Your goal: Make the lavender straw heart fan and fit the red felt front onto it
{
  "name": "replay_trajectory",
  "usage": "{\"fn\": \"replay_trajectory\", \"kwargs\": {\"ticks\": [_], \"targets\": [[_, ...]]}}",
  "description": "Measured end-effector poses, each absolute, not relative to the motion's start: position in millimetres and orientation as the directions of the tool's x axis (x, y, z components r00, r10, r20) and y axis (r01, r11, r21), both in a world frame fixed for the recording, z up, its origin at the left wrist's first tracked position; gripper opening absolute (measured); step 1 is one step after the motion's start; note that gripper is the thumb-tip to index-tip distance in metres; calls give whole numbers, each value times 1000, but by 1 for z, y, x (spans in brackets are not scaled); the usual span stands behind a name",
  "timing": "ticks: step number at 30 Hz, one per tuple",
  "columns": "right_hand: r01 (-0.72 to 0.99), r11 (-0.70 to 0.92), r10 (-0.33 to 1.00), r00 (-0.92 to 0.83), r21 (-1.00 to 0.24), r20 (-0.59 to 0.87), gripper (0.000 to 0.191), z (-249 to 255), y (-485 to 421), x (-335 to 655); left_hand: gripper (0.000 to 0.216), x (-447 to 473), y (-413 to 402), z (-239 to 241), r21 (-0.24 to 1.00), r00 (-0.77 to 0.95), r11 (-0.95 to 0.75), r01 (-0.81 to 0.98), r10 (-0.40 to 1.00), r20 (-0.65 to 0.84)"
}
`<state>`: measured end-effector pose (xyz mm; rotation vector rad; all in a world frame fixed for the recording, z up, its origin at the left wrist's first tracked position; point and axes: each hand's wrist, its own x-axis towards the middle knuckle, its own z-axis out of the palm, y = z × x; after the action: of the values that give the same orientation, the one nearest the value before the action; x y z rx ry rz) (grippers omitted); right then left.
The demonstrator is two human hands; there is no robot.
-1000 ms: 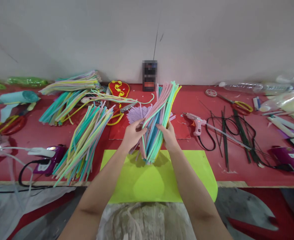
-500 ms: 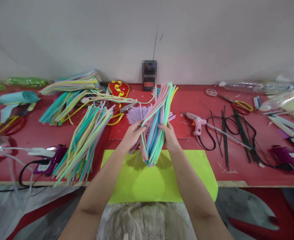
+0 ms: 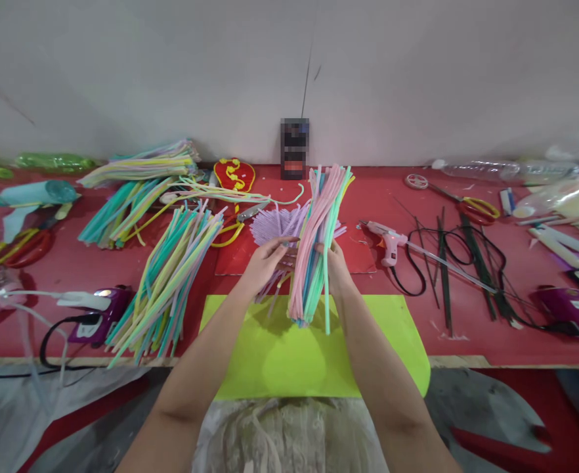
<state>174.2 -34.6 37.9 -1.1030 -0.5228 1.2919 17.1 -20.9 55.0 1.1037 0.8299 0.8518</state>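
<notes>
In the head view, we curl our right hand (image 3: 336, 266) around the right side of a pastel stem bundle (image 3: 302, 279), tilted over the lime mat (image 3: 289, 368) and bench (image 3: 381, 190). Our half-curled left hand (image 3: 266, 263) meets its left edge; we cannot tell whether it grips.

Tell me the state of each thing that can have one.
Pastel fuzzy stem bundle: held in right hand
Left hand: beside the bundle, grip unclear
Pink plastic glue gun: lying down, translucent stick in its rear
Red-and-yellow-handled metal scissors, right: lying, blades apparently closed
Purple plastic socket box, left: black plug inserted
Clear plastic bottle: lying sideways
</notes>
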Motion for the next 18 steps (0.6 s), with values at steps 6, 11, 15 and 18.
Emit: {"fn": "replay_trajectory", "kwargs": {"ticks": [6,11,15,18], "targets": [[-440,-17,933,317,-898,-173,35,31,-35,167,37,23,-20,53,1000,380,18,-26,925,-6],[-486,-47,955,234,-873,-182,36,30,-36,161,27,27,-24,52,992,357,-93,80,932,58],[-466,-24,979,167,-885,-115,51,32,-39,160,24,28,-28,51,982,340,-136,128,936,85],[-361,40,971,233,-932,-49,45,31,-41,160,20,28,-29,51,974,352,-168,152,930,105]]}}
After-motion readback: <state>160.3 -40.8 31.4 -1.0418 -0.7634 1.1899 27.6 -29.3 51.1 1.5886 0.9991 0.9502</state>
